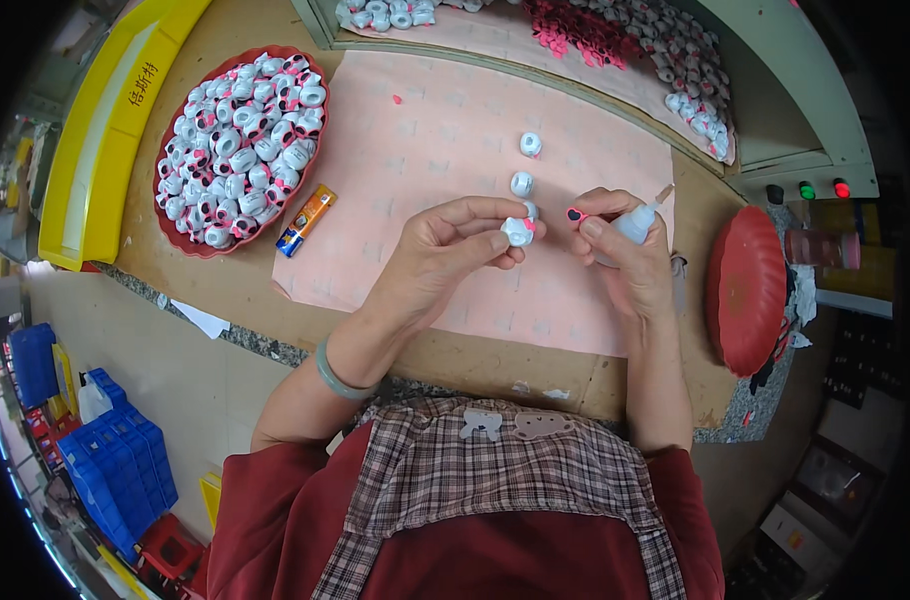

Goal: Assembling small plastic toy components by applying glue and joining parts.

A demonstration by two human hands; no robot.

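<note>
My left hand (445,245) pinches a small white rounded bead-like piece (518,232) with a bit of bright pink on its upper side. My right hand (630,265) is closed, with a tiny pink-rimmed black piece (575,214) between thumb and forefinger. Tucked in the same hand is a whitish squeeze bottle (635,222), its narrow brownish tip pointing up and right. The two hands are apart, over the pink sheet (405,130). Just beyond them stand a white bead (522,183) and another white bead (530,144); a further one is partly hidden behind my left fingers.
A red scalloped tray (315,130) heaped with white, pink and black pieces stands at left, beside a yellow bin (60,225). An orange-blue packet (306,220) lies nearby. Loose pieces fill a shelf (475,48) at the back. Another red tray (750,290) is at right.
</note>
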